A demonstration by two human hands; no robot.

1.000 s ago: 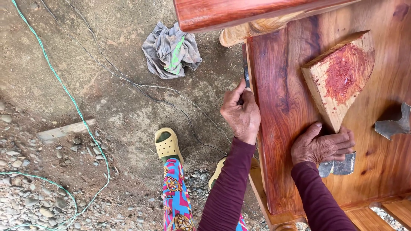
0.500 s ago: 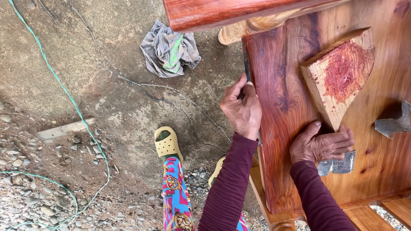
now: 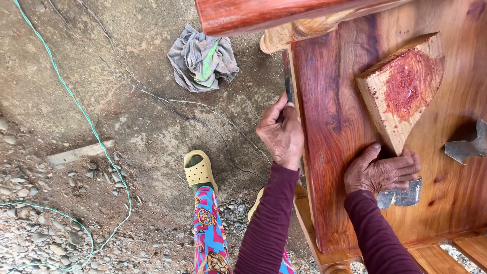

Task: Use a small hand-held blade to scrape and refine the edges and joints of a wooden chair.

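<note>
Bare dirt floor, gravel patch, green cord, crumpled rag.

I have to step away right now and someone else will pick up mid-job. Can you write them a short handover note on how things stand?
Left hand: fingers closed on a thin dark tool, held against the left edge of the reddish wooden seat panel.
Right hand: flat on the panel, pressing a small grey sheet.
On the panel: a wedge-shaped wood block smeared with red paste; a grey scrap at the right.
On the ground: a rag, a green cord.
Done: the panel surface already looks smooth and glossy.
Left: the edge under the tool appears to be in progress; how far along, I cannot tell.
</note>
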